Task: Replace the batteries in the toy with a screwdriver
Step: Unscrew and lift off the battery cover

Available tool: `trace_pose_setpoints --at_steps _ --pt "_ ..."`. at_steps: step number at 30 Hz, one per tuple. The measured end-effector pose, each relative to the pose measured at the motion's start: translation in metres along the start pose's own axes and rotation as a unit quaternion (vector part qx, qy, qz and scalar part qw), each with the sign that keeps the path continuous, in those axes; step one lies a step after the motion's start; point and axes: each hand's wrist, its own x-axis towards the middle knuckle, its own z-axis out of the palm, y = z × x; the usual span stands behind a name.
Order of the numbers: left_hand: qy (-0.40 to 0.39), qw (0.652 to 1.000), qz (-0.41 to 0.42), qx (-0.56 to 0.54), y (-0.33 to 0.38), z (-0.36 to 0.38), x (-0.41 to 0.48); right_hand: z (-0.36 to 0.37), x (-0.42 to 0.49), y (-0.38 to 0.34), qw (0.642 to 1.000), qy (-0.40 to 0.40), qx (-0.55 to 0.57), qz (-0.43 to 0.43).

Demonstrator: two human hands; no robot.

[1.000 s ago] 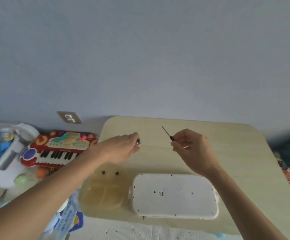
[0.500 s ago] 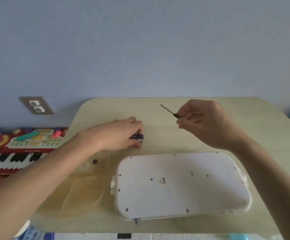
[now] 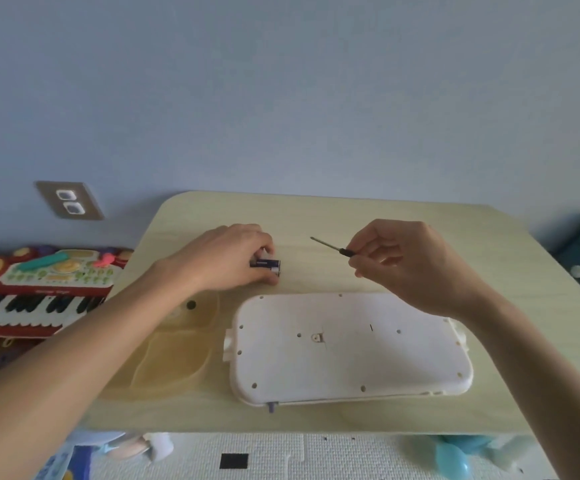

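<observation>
Now, the toy [image 3: 350, 348]: a white, flat plastic shell lying back-side up on the near middle of the table [image 3: 489, 237], with its long edge towards the person. No hand touches it.
Its back: small screw holes ring the rim, and a small fitting [image 3: 317, 337] sits near the centre. I cannot make out a battery door.
How it will handle: probably stiff, light and smooth, so it may skate on the tabletop when a screw is turned. Best to press a flat palm on the back or hold the long edges. The small tabs at the ends look less sturdy.
Batteries [image 3: 268, 264]: dark with pale ends, lying on the table just beyond the toy's far left corner.
Left hand [image 3: 226, 261]: fingers curled down around the batteries, gripping them against the tabletop.
Screwdriver [image 3: 333, 246]: thin, with a dark handle, held above the table with its tip pointing far and left.
Right hand [image 3: 406, 265]: fingertips pinched together on the screwdriver handle, over the toy's far edge.
Step, as I judge it: batteries being handled, no screw engaged yet.
Tray [image 3: 174, 362]: a pale yellow divided tray just left of the toy.
Further out: a red toy keyboard [image 3: 39, 289] on the far left, a wall socket [image 3: 69, 201] above it, and a floor mat [image 3: 281, 455] below the near edge.
</observation>
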Motion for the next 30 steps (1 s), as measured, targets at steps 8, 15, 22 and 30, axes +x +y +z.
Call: trace_pose_setpoints --at_steps 8,15,22,30 --pt "0.003 1.000 -0.016 -0.007 -0.004 0.000 -0.002 -0.003 -0.008 0.002 1.000 0.001 0.007 -0.002" --pt "0.049 0.992 0.022 -0.110 0.018 -0.025 -0.047 -0.022 -0.024 -0.012 0.999 -0.026 0.009 -0.030" --pt "-0.067 0.996 0.056 0.008 0.053 -0.014 -0.101 -0.023 -0.043 -0.022 0.992 -0.083 -0.024 -0.096" --pt "-0.049 0.996 0.074 0.012 0.055 -0.011 -0.102 -0.016 -0.044 -0.018 0.989 -0.077 -0.056 -0.115"
